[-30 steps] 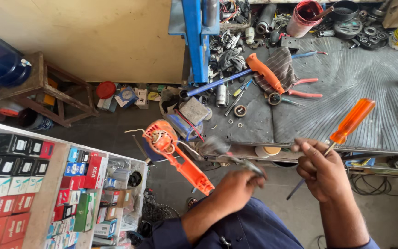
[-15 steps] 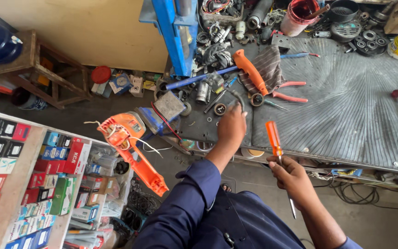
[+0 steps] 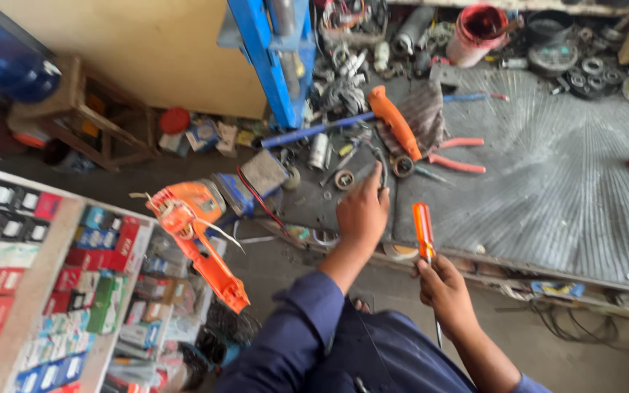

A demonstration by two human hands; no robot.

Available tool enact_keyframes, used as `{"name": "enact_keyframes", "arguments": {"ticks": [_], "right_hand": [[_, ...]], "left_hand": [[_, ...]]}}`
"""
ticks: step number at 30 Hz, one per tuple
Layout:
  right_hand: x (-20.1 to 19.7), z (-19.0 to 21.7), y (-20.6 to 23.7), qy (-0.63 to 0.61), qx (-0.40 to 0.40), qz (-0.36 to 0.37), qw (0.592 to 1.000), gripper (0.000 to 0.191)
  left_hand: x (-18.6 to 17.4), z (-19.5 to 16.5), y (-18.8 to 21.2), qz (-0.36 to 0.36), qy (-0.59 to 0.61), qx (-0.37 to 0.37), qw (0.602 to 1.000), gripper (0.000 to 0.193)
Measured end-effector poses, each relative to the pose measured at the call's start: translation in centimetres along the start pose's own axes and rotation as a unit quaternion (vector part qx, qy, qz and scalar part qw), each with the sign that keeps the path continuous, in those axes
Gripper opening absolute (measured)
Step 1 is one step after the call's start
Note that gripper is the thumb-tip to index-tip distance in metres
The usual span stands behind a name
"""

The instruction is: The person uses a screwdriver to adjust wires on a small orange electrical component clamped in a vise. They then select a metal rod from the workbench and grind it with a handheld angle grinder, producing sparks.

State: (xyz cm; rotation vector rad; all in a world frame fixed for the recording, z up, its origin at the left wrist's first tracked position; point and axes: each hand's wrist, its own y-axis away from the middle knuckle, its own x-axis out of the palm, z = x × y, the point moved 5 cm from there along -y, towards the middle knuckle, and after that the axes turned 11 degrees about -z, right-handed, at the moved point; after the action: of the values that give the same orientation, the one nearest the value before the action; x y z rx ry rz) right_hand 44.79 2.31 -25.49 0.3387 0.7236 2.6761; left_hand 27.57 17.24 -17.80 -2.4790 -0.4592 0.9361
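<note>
My left hand (image 3: pixel 362 209) reaches forward onto the dark workbench (image 3: pixel 547 189), fingers closed around a thin dark tool (image 3: pixel 383 169) among small metal rings and parts. My right hand (image 3: pixel 442 285) grips a screwdriver (image 3: pixel 424 231) by its shaft, the orange handle pointing up, just off the bench's front edge. An orange power-tool housing (image 3: pixel 196 236) with loose wires hangs at the left, below the bench corner. Both sleeves are dark blue.
On the bench lie an orange-handled tool (image 3: pixel 396 124), red-handled pliers (image 3: pixel 451 154), a blue rod (image 3: pixel 314 131) and a red tub (image 3: pixel 478 29). A blue metal post (image 3: pixel 269 58) rises behind. Shelves of small coloured boxes (image 3: pixel 45 291) stand at the left, a wooden stool (image 3: pixel 74 116) beyond.
My left hand has left the orange housing and moved forward onto the bench. My right hand has drawn the screwdriver back toward my body and turned it upright.
</note>
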Motion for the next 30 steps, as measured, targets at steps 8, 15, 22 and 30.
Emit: {"name": "enact_keyframes", "arguments": {"ticks": [8,15,22,30], "right_hand": [[-1.2,0.6,0.7,-0.032,-0.021,-0.027,0.999,0.018],[-3.1,0.0,2.2,-0.022,-0.056,-0.058,0.996,0.019],[-4.0,-0.6,3.1,-0.004,-0.042,-0.044,0.998,0.025],[-1.4,1.0,2.8,-0.046,-0.052,-0.006,0.998,0.034]], "left_hand": [[-3.1,-3.9,-9.5,-0.215,0.098,0.024,0.971,0.03],[2.9,-2.1,-17.6,-0.139,-0.039,0.117,0.983,0.039],[7.1,2.8,-13.9,0.061,-0.244,0.056,0.966,0.024],[2.6,-1.9,-8.4,-0.083,-0.037,0.047,0.995,0.028]]}}
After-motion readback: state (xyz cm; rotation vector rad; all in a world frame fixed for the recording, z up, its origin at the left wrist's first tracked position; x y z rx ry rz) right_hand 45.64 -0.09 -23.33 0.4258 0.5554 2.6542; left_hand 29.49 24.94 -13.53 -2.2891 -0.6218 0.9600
